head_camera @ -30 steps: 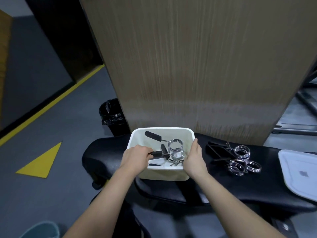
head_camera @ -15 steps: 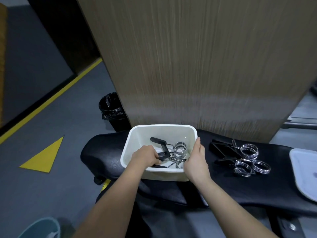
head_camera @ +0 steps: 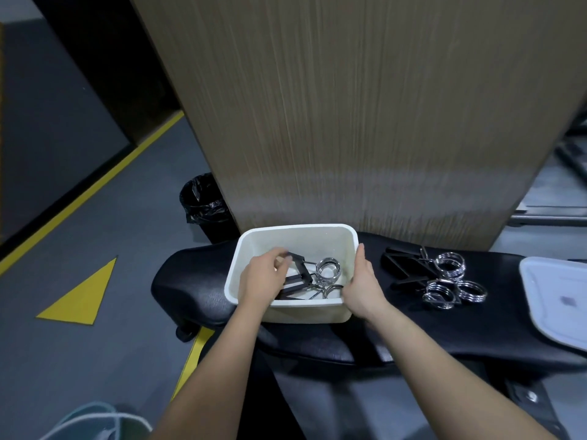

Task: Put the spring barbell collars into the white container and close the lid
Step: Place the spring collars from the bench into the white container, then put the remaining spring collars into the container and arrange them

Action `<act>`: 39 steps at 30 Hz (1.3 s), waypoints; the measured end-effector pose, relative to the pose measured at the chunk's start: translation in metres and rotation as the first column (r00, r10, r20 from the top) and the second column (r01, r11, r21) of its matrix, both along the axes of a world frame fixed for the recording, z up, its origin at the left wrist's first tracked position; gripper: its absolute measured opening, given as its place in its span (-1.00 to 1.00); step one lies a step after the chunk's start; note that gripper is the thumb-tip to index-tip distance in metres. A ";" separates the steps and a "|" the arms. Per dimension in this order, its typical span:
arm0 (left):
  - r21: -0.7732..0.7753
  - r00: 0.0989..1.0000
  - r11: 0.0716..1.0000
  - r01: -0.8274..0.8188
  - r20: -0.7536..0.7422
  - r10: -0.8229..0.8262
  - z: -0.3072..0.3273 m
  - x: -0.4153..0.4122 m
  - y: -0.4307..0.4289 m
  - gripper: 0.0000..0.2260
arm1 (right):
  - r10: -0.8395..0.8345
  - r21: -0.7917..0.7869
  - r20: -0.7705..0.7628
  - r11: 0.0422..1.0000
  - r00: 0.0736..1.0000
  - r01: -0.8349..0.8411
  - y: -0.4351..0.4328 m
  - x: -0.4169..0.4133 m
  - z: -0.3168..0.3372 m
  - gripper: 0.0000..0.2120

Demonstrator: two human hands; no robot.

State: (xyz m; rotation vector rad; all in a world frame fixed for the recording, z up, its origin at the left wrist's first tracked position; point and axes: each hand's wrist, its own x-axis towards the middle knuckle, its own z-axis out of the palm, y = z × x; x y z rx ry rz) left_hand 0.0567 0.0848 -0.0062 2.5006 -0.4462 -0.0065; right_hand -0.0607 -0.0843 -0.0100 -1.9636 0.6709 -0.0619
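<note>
The white container (head_camera: 298, 228) stands open on a black padded bench (head_camera: 190, 287). Inside it lie chrome spring barbell collars with black handles (head_camera: 328, 268). My left hand (head_camera: 262, 279) is down inside the container, fingers loosely apart, with the tips touching a black handle. My right hand (head_camera: 362, 287) grips the container's right wall at the near corner. Several more spring collars (head_camera: 449, 265) lie in a heap on the bench to the right of the container. Further right, at the frame's edge, the white lid (head_camera: 559, 296) lies flat.
A tall wooden panel (head_camera: 349, 122) rises right behind the bench. A bin with a black bag (head_camera: 205, 201) stands on the grey floor at the back left. A pale teal bin (head_camera: 89, 420) shows at the bottom left. Yellow floor markings lie left.
My left hand went deeper into the container with a collar and its fingers have loosened off the black handle. My right hand stayed on the container's right side.
</note>
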 end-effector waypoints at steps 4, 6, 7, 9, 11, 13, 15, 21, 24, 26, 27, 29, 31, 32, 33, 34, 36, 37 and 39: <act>-0.012 0.987 0.999 0.042 0.157 -0.040 0.016 -0.034 0.000 -0.79 | 0.105 0.168 -0.011 0.980 0.994 -0.102 -0.014 -0.014 0.006 -0.22; 0.061 0.976 0.990 0.129 0.171 -0.137 0.017 -0.051 -0.004 -0.78 | 0.156 0.200 0.010 0.967 0.988 -0.155 -0.023 -0.026 0.007 -0.27; 0.076 0.970 0.982 0.172 0.164 -0.182 0.017 -0.060 -0.008 -0.76 | 0.146 0.190 0.022 0.971 0.989 -0.148 -0.027 -0.033 0.005 -0.28; 0.069 0.959 0.967 0.244 0.131 -0.251 0.015 -0.076 -0.019 -0.71 | 0.057 0.082 0.066 0.995 0.996 -0.062 -0.040 -0.050 -0.002 -0.39; 0.069 0.949 0.952 0.298 0.085 -0.303 0.015 -0.087 -0.036 -0.63 | -0.087 -0.088 0.149 0.991 0.985 0.100 -0.058 -0.067 -0.009 -0.61; 0.089 0.944 0.940 0.330 -0.015 -0.330 0.015 -0.093 -0.055 -0.56 | -0.232 -0.180 0.223 0.945 0.947 0.274 -0.080 -0.080 -0.010 -0.77; 0.246 0.939 0.907 0.341 -0.051 -0.339 0.008 -0.100 -0.069 -0.49 | -0.337 -0.216 0.242 0.895 0.910 0.390 -0.102 -0.090 -0.010 -0.79; 0.479 0.916 0.838 0.262 0.150 -0.372 -0.009 -0.098 -0.073 -0.49 | -0.354 -0.383 0.088 0.851 0.931 0.360 -0.149 -0.084 -0.039 -0.75; 0.482 0.907 0.826 0.290 0.137 -0.399 -0.010 -0.094 -0.072 -0.60 | -0.330 -0.505 0.075 0.801 0.941 0.321 -0.156 -0.062 -0.052 -0.68; 0.490 0.904 0.823 0.287 0.144 -0.401 -0.011 -0.095 -0.072 -0.64 | -0.330 -0.527 0.017 0.799 0.944 0.288 -0.162 -0.045 -0.057 -0.55; 0.493 0.906 0.823 0.282 0.147 -0.398 -0.012 -0.095 -0.072 -0.64 | -0.319 -0.535 -0.061 0.810 0.946 0.239 -0.167 -0.038 -0.060 -0.46; 0.486 0.909 0.829 0.275 0.149 -0.389 -0.013 -0.094 -0.072 -0.64 | -0.292 -0.546 -0.226 0.828 0.929 0.128 -0.176 -0.031 -0.065 -0.32; 0.468 0.914 0.840 0.274 0.146 -0.379 -0.012 -0.093 -0.074 -0.62 | -0.263 -0.493 -0.271 0.864 0.926 0.101 -0.180 -0.030 -0.070 -0.33; 0.458 0.915 0.845 0.276 0.143 -0.377 -0.011 -0.093 -0.074 -0.61 | -0.258 -0.457 -0.242 0.881 0.935 0.124 -0.180 -0.032 -0.071 -0.36; 0.455 0.917 0.847 0.274 0.142 -0.373 -0.010 -0.093 -0.075 -0.61 | -0.263 -0.438 -0.199 0.886 0.944 0.155 -0.180 -0.034 -0.071 -0.36; 0.457 0.916 0.847 0.272 0.146 -0.374 -0.010 -0.094 -0.075 -0.61 | -0.278 -0.435 -0.160 0.881 0.947 0.185 -0.180 -0.035 -0.069 -0.35; 0.464 0.908 0.841 0.277 0.160 -0.387 -0.010 -0.094 -0.074 -0.62 | -0.276 -0.430 -0.142 0.882 0.951 0.192 -0.184 -0.035 -0.062 -0.28; 0.465 0.907 0.839 0.282 0.156 -0.392 -0.009 -0.094 -0.074 -0.62 | -0.251 -0.425 -0.187 0.892 0.950 0.152 -0.188 -0.034 -0.056 -0.25; 0.462 0.909 0.839 0.288 0.145 -0.392 -0.009 -0.093 -0.074 -0.63 | -0.190 -0.427 -0.293 0.903 0.937 0.050 -0.195 -0.036 -0.043 -0.28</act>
